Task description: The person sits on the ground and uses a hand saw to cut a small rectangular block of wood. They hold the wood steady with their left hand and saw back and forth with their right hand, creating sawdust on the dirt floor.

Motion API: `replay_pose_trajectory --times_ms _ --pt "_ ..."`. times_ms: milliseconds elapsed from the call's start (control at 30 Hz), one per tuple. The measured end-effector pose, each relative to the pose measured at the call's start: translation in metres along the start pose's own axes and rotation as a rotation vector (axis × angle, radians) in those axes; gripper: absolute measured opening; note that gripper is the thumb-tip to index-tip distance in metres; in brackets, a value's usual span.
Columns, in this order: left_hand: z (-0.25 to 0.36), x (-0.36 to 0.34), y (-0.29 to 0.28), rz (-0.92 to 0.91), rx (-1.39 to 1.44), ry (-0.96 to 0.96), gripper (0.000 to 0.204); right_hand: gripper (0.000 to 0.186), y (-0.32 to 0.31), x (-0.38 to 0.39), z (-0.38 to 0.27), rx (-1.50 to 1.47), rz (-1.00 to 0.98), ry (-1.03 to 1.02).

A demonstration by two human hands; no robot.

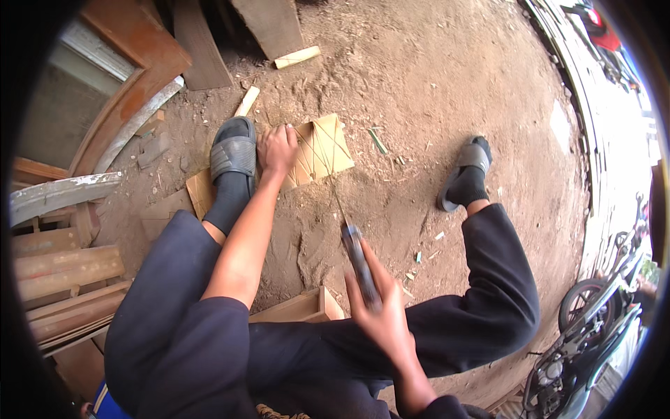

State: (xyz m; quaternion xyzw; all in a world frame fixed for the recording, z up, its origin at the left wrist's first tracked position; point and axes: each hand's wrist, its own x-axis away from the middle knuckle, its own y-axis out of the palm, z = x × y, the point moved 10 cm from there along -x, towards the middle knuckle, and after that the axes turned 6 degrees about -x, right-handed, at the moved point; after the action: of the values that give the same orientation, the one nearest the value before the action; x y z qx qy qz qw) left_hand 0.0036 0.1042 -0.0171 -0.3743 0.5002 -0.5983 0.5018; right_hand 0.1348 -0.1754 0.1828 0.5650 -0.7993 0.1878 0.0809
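Observation:
A pale wooden board [322, 150] with dark crossing lines lies on the dirt ground ahead of me. My left hand [277, 148] grips it near its middle, fingers curled over the far edge. Beside that hand, my left foot in a grey sandal [234, 150] rests on the board. My right hand [380, 307] is wrapped round the dark handle of a saw [360, 262]. Its thin blade is seen nearly edge-on and points away to the board's near edge. Whether the teeth touch the wood I cannot tell.
My right foot [469, 167] stands apart to the right. Wooden offcuts [298, 57] and chips lie about. An open wooden box [307, 306] sits below my legs. Framed panels [118, 91] and stacked wood [70, 272] fill the left. A motorcycle [586, 328] stands at right.

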Motion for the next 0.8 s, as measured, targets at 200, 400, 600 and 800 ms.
replay_pose_trajectory --times_ms 200,400,600,800 --pt "-0.003 0.005 -0.003 -0.011 0.028 -0.025 0.045 0.053 0.002 -0.010 0.004 0.020 -0.039 0.120" --pt "0.005 0.004 -0.003 0.001 0.015 -0.005 0.046 0.052 -0.007 0.012 0.000 0.009 -0.005 0.100" --pt "0.002 0.006 -0.006 -0.053 -0.003 -0.021 0.046 0.050 0.004 -0.032 0.004 0.043 0.020 0.012" --pt "0.001 0.003 0.002 -0.021 0.078 -0.041 0.048 0.049 0.000 0.000 0.002 0.020 0.000 0.024"
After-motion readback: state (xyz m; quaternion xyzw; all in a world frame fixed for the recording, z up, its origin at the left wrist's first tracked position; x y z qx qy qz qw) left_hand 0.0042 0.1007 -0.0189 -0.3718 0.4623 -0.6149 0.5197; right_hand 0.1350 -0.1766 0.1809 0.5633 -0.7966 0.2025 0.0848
